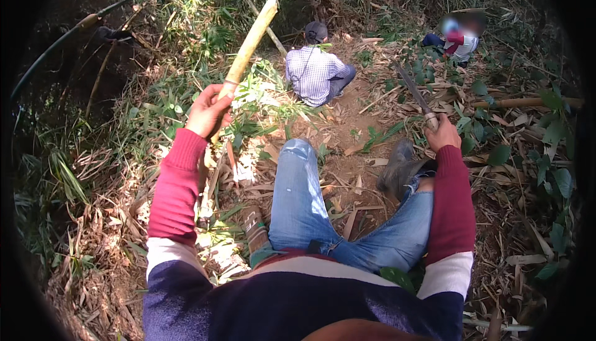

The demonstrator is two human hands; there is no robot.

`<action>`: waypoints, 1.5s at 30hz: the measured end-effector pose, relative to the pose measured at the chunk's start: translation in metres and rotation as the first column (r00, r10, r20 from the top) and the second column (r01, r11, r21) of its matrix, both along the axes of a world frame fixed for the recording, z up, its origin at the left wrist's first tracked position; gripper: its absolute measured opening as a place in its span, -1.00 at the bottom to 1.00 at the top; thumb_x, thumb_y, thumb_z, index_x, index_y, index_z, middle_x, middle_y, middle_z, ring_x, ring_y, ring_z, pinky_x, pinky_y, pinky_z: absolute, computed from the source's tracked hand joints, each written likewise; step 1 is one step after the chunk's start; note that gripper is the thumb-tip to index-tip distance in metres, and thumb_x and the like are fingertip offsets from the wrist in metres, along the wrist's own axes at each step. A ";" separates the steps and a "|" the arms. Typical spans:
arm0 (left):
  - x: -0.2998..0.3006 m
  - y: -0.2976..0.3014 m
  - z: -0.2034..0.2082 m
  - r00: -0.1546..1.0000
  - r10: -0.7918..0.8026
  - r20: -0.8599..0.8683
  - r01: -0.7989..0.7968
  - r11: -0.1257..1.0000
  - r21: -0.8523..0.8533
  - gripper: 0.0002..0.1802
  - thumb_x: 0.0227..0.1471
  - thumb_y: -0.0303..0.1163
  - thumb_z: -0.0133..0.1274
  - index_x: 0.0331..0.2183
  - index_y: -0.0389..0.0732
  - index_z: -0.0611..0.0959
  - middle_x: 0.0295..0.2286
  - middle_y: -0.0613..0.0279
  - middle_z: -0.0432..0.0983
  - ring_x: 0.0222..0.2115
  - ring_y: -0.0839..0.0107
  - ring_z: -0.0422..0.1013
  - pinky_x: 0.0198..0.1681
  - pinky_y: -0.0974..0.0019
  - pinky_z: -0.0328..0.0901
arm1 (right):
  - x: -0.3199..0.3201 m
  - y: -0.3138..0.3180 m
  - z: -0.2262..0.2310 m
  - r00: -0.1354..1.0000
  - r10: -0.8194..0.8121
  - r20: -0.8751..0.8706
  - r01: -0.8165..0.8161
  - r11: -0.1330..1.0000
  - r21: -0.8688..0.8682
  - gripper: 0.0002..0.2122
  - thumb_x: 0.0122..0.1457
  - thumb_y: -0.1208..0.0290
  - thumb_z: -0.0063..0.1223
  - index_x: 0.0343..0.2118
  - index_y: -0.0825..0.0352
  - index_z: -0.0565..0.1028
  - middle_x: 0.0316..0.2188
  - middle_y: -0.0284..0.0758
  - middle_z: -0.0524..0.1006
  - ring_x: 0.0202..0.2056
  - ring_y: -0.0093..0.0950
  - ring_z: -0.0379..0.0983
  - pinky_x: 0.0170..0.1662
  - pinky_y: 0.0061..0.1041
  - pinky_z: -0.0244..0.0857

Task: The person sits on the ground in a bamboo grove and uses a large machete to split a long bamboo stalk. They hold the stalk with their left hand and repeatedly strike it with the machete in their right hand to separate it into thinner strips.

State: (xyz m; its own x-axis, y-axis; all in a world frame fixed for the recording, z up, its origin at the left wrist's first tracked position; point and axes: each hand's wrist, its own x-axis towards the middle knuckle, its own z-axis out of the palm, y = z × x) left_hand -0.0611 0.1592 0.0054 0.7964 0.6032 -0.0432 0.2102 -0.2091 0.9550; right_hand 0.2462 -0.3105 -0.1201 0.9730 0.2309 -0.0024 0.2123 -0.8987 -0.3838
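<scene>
A pale yellow length of bamboo is gripped in my left hand. It tilts up and to the right, its cut end high above the ground, and its lower part runs behind my hand and wrist. On the other side, my right hand is closed around the handle of a machete. The long, dark, narrow blade points forward and slightly left, apart from the bamboo. My jeans-covered legs are bent between my arms. A brown sheath lies against my left hip.
A person in a checked shirt and dark cap sits on the dirt ahead. Farther right sits another person. Dry bamboo leaves litter the ground. Leafy plants grow at right, and a green bamboo stem arches across the upper left.
</scene>
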 end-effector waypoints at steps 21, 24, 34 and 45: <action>0.129 -0.040 -0.001 0.731 -0.134 0.669 0.555 0.687 -0.469 -0.21 0.30 0.14 -0.34 0.26 -0.33 0.28 -0.43 0.17 0.47 -0.55 0.40 0.33 -0.53 0.33 0.25 | 0.003 0.009 -0.022 0.988 0.009 0.156 -0.027 0.993 0.114 -0.58 0.13 0.20 0.20 0.00 0.20 0.34 -0.27 -0.03 0.62 -0.19 0.05 0.54 -0.14 -0.02 0.36; 0.130 -0.063 -0.015 0.795 -0.075 0.602 0.421 0.783 -0.459 -0.21 0.31 0.20 -0.34 0.14 -0.35 0.40 -0.55 0.23 0.43 -0.65 0.45 0.31 -0.65 0.40 0.21 | -0.001 0.013 -0.016 0.963 0.016 0.269 -0.079 0.972 0.223 -0.59 0.14 0.21 0.18 0.00 0.20 0.33 -0.28 -0.01 0.61 -0.20 0.06 0.54 -0.15 -0.03 0.36; 0.117 -0.106 -0.021 0.849 -0.133 0.511 0.335 0.883 -0.327 -0.33 0.39 0.12 -0.41 -0.05 -0.31 0.49 -0.63 0.32 0.38 -0.70 0.55 0.28 -0.67 0.47 0.21 | 0.000 0.015 -0.018 0.921 -0.005 0.389 -0.144 0.925 0.352 -0.59 0.12 0.30 0.19 -0.01 0.24 0.31 -0.30 0.00 0.59 -0.23 0.09 0.52 -0.17 -0.02 0.36; 0.102 -0.116 -0.031 0.801 -0.063 0.596 0.116 0.992 -0.051 -0.70 0.39 -0.19 -0.13 -0.21 -0.19 0.59 -0.44 0.47 0.44 -0.49 0.71 0.29 -0.39 0.55 0.22 | 0.013 0.014 -0.037 0.948 -0.068 0.310 -0.145 0.775 0.615 -0.61 0.07 0.28 0.24 -0.10 0.35 0.40 -0.33 -0.05 0.58 -0.29 -0.06 0.55 -0.16 -0.14 0.38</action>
